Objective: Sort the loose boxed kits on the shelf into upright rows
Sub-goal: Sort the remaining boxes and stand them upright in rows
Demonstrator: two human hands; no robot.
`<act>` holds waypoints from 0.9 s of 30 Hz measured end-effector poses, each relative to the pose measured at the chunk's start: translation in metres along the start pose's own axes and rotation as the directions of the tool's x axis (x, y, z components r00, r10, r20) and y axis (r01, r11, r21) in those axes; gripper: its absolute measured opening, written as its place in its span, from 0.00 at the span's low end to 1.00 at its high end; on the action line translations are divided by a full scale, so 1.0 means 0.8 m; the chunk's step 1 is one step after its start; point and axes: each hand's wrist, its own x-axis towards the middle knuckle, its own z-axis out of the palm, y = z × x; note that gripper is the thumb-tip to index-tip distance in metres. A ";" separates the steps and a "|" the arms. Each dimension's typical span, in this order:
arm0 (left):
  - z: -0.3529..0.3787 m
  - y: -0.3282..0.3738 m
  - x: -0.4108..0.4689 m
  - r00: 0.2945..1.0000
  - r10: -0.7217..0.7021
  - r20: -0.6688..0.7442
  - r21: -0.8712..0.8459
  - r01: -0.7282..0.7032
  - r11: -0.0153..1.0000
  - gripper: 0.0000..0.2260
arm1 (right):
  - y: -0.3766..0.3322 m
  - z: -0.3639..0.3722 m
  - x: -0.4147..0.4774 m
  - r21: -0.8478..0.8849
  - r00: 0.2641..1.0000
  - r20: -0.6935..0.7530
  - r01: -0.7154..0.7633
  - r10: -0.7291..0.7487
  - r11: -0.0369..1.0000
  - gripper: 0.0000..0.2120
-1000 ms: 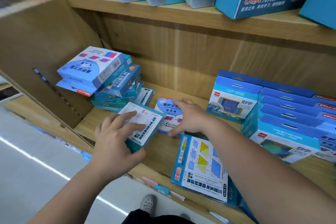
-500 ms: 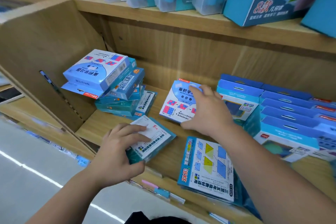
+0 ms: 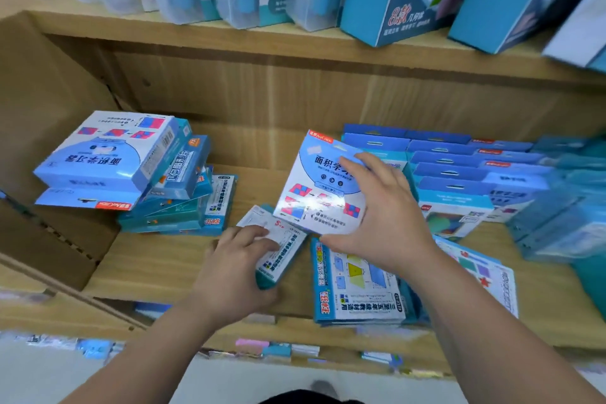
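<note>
While a pale blue box [image 3: 314,187] is held tilted at mid-shelf by the right grip [image 3: 387,216], small teal box [image 3: 282,252] clasped on the shelf [image 3: 154,266] by the left grip [image 3: 232,269], upright rows [image 3: 459,188] just right

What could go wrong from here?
The right hand holds the light-blue square cardboard kit tilted; it could slip or topple the upright row of blue boxes beside it. The right forearm crosses the flat blue-edged kit with coloured shapes at the wooden shelf's front lip and could sweep it off. The left hand, gripping the small white-and-teal box, cannot help.
</note>
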 end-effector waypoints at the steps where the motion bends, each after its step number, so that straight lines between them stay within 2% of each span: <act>1: 0.001 -0.001 0.004 1.000 0.020 -0.011 -0.012 -0.020 1.000 0.33 | 0.001 -0.003 -0.008 -0.006 1.000 -0.013 -0.017 0.017 1.000 0.54; 4: -0.001 -0.002 0.012 0.998 0.064 -0.005 -0.044 -0.064 0.997 0.32 | 0.009 -0.008 -0.032 -0.004 0.997 -0.056 -0.055 0.055 0.998 0.54; 6: -0.009 0.001 0.015 0.992 0.089 -0.091 -0.110 -0.099 0.989 0.23 | 0.015 -0.013 -0.047 -0.012 0.994 -0.083 -0.067 0.066 0.998 0.54; 8: -0.025 0.015 0.019 0.977 0.035 -0.211 -0.292 -0.097 0.952 0.13 | 0.020 -0.019 -0.059 -0.015 0.991 -0.122 -0.052 0.050 0.999 0.54; 9: -0.035 0.027 0.021 0.972 -0.017 -0.232 -0.414 -0.083 0.906 0.11 | 0.021 -0.023 -0.065 -0.017 0.989 -0.144 -0.032 0.029 0.999 0.53; 11: -0.057 0.059 0.026 0.981 -0.088 -0.171 -0.659 -0.047 0.750 0.13 | 0.025 -0.031 -0.074 -0.015 0.985 -0.169 0.011 -0.013 1.000 0.52; 13: -0.073 0.093 0.030 0.992 -0.070 -0.102 -0.817 -0.044 0.575 0.19 | 0.030 -0.038 -0.082 -0.034 0.983 -0.172 0.055 -0.060 0.998 0.52; 14: -0.076 0.108 0.033 0.996 -0.042 -0.078 -0.853 -0.045 0.520 0.19 | 0.035 -0.041 -0.085 -0.049 0.980 -0.180 0.077 -0.085 0.996 0.52; 16: -0.076 0.136 0.041 0.999 0.011 -0.044 -0.879 -0.044 0.474 0.16 | 0.049 -0.045 -0.089 -0.063 0.971 -0.210 0.106 -0.117 0.992 0.51; 20: -0.068 0.183 0.056 0.997 0.035 -0.062 -0.885 -0.071 0.460 0.16 | 0.093 -0.062 -0.101 -0.013 0.965 -0.232 0.126 -0.126 0.992 0.51; 23: -0.058 0.225 0.062 0.994 0.046 -0.104 -0.880 -0.113 0.461 0.17 | 0.132 -0.083 -0.114 0.247 0.936 -0.351 0.076 0.016 0.966 0.41; 25: -0.048 0.256 0.070 0.990 0.045 -0.131 -0.877 -0.137 0.461 0.17 | 0.155 -0.099 -0.120 0.375 0.875 -0.444 -0.012 0.191 0.927 0.34; 27: -0.034 0.286 0.081 0.987 0.063 -0.148 -0.862 -0.159 0.481 0.17 | 0.181 -0.108 -0.126 0.478 0.828 -0.462 -0.067 0.316 0.876 0.31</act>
